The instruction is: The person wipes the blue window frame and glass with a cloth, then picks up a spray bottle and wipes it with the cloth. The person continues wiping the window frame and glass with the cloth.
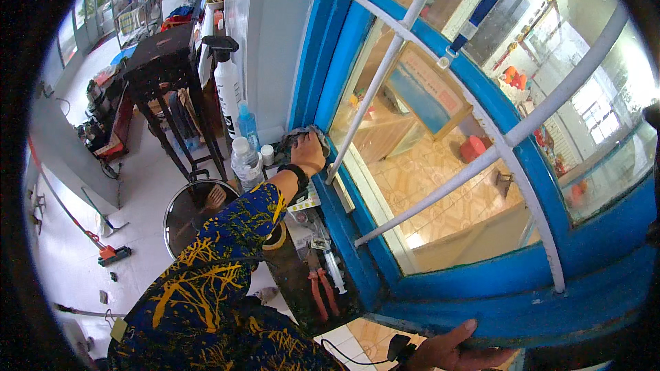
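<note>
My left hand (308,153) presses on a crumpled grey cloth (320,136) in the corner of the sill, against the blue window frame (320,82). A dark band circles that wrist. Close by stand a white spray bottle (225,87) with a black trigger head, a small blue bottle (247,123), a clear plastic bottle (246,167) and a small white-capped container (267,154). My right hand (456,350) is at the bottom edge of the view, thumb apart from the fingers, by the frame's lower edge. Nothing is seen in it, though its lower part is cut off.
Red-handled pliers (323,291), a syringe (335,271) and a roll of tape (277,237) lie on the dark ledge (294,281). White metal bars (443,185) cross the window. A round glass-topped piece (178,211), a dark wooden stool (160,51) and a floor brush (111,255) stand left.
</note>
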Tool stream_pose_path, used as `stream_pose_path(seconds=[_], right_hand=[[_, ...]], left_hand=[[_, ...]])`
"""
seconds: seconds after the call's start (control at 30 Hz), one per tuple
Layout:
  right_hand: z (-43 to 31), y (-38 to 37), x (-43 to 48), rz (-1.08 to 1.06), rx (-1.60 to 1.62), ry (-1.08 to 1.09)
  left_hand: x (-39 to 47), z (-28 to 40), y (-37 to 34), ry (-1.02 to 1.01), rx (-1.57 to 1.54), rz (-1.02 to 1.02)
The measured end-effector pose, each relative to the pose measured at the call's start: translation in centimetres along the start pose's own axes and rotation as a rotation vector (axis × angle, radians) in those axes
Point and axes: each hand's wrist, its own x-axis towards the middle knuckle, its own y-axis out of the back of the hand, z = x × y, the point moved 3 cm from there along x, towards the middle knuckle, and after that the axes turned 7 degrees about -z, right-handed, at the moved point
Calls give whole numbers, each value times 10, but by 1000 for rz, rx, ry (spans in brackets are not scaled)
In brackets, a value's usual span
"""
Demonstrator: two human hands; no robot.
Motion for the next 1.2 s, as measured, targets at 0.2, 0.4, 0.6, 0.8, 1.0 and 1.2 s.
stream_pose_path(seconds=[0.2, 0.4, 0.6, 0.8, 1.0, 1.2], right_hand=[[0, -1, -1, 16, 15, -3], [9, 0, -3, 44, -17, 69], [15, 4, -13, 131, -28, 34], [15, 7, -13, 152, -50, 39], [21, 8, -11, 74, 23, 37], [11, 4, -8, 107, -65, 109]], left_hand=[[14, -7, 19, -99, -302, 48], [15, 4, 24, 20, -339, 165], [20, 14, 25, 116, -300, 79], [24, 15, 28, 174, -406, 62], [34, 1, 13, 218, -492, -44], [36, 5, 17, 159, -402, -13]])
